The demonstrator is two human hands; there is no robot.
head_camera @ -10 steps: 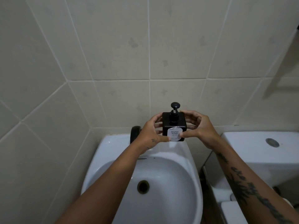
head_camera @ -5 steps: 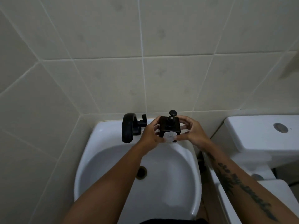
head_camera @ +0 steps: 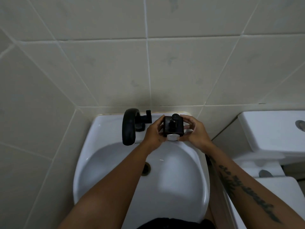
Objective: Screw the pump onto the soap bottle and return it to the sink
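You had the soap bottle (head_camera: 173, 129) at the back ledge of the sink (head_camera: 105, 129), just right of the black tap (head_camera: 129, 127), with its pump (head_camera: 175, 117) already on top. Your left hand (head_camera: 154, 135) and right hand (head_camera: 194, 133) were clamped on its opposite side walls. It looked rigid, squat and probably smooth, maybe slick if wet, so gripping the flat sides low seemed safer than lifting it by the pump

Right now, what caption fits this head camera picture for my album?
Both hands, left hand and right hand, set the hand soap bottle on the sink rim beside the black faucet.
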